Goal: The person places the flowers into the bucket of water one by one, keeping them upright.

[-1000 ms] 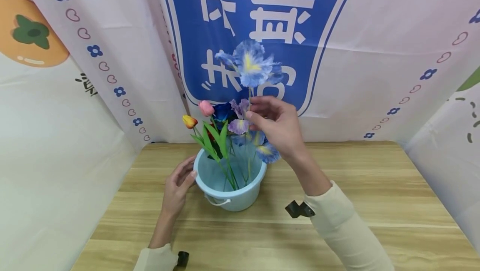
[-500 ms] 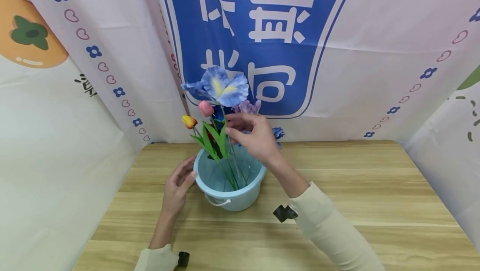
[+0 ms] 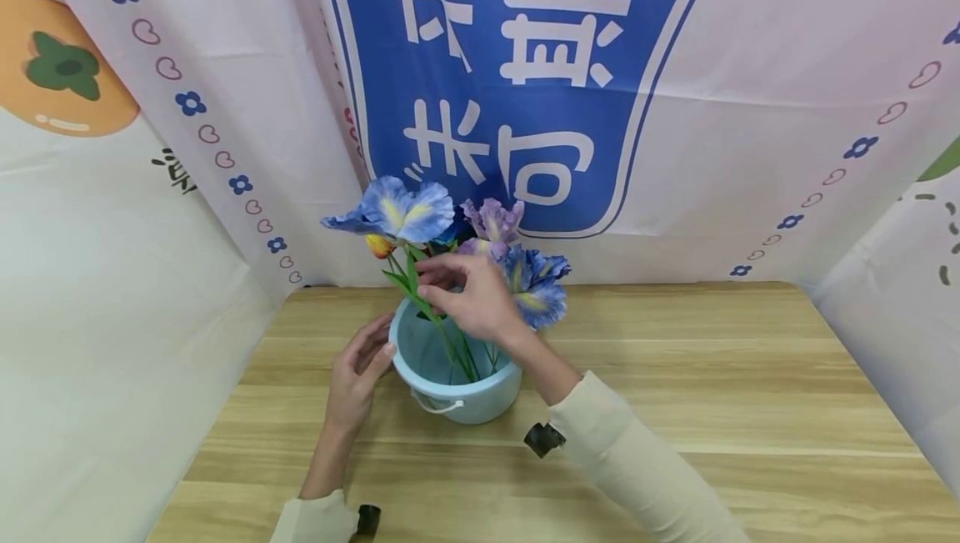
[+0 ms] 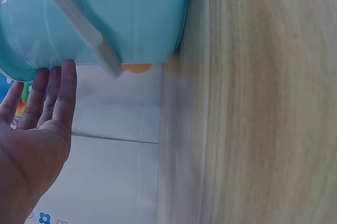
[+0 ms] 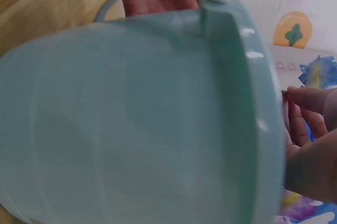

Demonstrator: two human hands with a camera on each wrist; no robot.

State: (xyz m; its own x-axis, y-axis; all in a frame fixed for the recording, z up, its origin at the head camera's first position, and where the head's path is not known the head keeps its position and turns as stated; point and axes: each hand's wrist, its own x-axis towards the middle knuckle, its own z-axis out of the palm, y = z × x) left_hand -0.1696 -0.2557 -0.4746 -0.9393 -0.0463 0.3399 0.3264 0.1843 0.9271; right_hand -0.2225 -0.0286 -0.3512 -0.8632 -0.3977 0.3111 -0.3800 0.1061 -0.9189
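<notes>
A light-blue bucket (image 3: 483,401) stands on the table with flowers upright in it. My right hand (image 3: 480,301) pinches the stem of a blue iris (image 3: 405,211) over the bucket's left part; in the right wrist view thumb and finger meet on the stem. The bloom leans left and covers the pink tulip. Behind it show a yellow-red tulip (image 3: 379,246), a purple iris (image 3: 493,222) and a second blue iris (image 3: 536,284) hanging over the right rim. My left hand (image 4: 42,129) rests its extended fingertips against the bucket's side near the rim.
The wooden table (image 3: 712,409) reaches out on both sides of the bucket. A printed cloth (image 3: 712,184) with a blue sign hangs right behind its back edge. A white bucket handle (image 3: 438,404) hangs down at the front.
My right hand has moved left and down with the blue iris, whose bloom now sits lower, over the tulips. The purple and second blue irises are uncovered. My left hand stays put.
</notes>
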